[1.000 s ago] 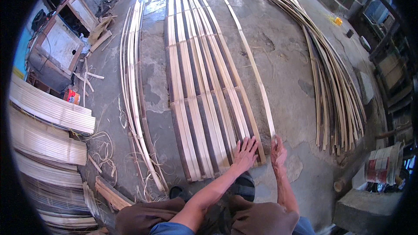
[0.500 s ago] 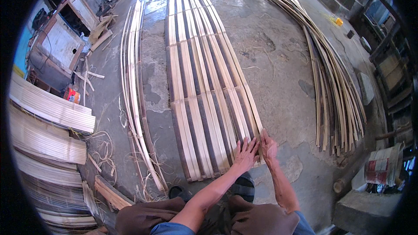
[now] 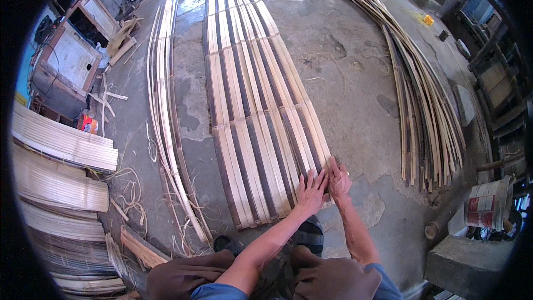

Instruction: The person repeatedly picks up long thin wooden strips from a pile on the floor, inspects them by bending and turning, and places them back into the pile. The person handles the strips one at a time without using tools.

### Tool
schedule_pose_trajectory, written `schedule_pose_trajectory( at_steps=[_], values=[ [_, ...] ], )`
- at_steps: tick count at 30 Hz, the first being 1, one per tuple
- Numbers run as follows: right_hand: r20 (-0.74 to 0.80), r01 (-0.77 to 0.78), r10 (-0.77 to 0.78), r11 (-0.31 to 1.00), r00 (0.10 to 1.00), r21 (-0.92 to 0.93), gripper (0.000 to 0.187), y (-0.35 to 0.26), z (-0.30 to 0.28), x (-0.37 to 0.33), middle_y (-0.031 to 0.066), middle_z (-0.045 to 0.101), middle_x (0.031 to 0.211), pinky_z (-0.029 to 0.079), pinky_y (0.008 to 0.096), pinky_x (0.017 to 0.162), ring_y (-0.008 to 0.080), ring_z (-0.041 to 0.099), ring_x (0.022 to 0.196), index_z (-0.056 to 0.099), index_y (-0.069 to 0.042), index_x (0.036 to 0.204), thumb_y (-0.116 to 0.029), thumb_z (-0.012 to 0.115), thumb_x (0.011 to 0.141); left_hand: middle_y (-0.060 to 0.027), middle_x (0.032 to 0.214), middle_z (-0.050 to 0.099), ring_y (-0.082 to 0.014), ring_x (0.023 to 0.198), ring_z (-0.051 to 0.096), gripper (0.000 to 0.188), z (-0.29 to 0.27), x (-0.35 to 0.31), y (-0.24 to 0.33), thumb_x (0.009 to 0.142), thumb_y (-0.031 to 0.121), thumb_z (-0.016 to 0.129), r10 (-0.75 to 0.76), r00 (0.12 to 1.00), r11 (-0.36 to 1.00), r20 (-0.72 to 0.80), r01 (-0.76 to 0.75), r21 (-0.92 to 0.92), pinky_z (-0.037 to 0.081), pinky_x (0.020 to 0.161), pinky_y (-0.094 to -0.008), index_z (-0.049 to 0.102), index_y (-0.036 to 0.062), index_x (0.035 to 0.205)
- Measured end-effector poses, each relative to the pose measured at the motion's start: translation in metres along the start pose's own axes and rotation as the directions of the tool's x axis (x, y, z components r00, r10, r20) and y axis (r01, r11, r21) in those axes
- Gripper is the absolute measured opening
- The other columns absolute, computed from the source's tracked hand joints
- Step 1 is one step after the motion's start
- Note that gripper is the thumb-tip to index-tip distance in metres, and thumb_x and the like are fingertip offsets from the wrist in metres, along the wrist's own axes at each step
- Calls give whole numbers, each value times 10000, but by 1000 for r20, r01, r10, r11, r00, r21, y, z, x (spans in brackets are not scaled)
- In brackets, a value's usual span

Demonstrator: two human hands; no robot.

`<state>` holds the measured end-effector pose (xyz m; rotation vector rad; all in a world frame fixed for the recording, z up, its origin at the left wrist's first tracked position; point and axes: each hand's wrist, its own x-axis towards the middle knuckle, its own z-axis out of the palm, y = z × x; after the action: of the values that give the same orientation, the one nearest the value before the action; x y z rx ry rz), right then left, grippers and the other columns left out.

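Far ends of the laid bamboo slats beyond the top edge.

Both hands lie flat and palm-down, fingers spread, left hand touching right hand, forearms extended forward.

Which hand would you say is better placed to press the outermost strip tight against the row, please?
Right, probably. The right hand lies on the outermost strip at the row's right edge; the left hand rests further in, on the row.

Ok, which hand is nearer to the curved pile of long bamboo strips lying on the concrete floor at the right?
Right. The right hand rests on the flat mat's right edge, the side facing that curved pile of long bamboo strips. The left hand lies beside it, further in on the mat.
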<state>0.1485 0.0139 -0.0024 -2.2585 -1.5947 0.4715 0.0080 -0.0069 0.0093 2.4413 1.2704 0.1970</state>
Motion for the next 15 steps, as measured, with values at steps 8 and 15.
schedule_pose_trajectory(
  at_steps=[8,15],
  values=[
    [-81,61,-67,996,995,-64,448,5,-6,3,112,512,958,484,455,720,301,568,889,522,-263,1306,-284,580,862,-100,1525,222,-370,1414,139,651,6,5,4,852,327,578,-6,1000,999,-23,5,-39,48,1111,-607,359,100,1422],
    [-112,152,-161,985,981,-85,462,17,5,6,120,552,937,484,446,714,316,585,864,563,-245,1272,-233,621,814,-124,1504,268,-346,1396,207,639,-4,7,2,871,367,561,-19,1000,999,22,20,-27,98,1112,-596,359,94,1412]
  ],
)
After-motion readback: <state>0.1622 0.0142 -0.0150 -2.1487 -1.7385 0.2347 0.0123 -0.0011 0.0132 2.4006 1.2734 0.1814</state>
